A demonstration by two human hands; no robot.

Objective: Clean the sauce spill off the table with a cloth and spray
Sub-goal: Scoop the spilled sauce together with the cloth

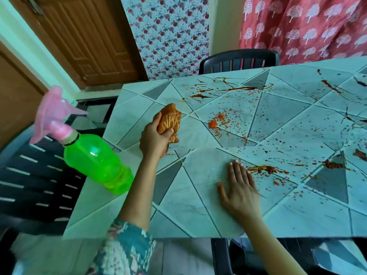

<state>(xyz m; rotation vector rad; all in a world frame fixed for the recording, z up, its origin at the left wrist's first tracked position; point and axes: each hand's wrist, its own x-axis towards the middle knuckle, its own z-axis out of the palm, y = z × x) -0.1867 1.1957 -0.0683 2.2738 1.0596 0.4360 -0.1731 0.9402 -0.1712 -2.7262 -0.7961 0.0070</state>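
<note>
Translucent glossy plastic spray bottle [95,157], textured orange cloth [169,121] (woven-looking), smooth tablecloth [198,205], wooden door [85,36]

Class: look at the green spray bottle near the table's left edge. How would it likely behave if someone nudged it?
The spray bottle stands tall with a bulky pink trigger head, so probably top-heavy and tippy. It looks like thin plastic, likely light. Near the table edge, it might fall.

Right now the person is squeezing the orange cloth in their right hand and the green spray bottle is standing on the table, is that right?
Not quite. The head view shows the orange cloth bunched in the left hand; the right hand lies flat and empty on the table. The green spray bottle does stand on the table.
</note>
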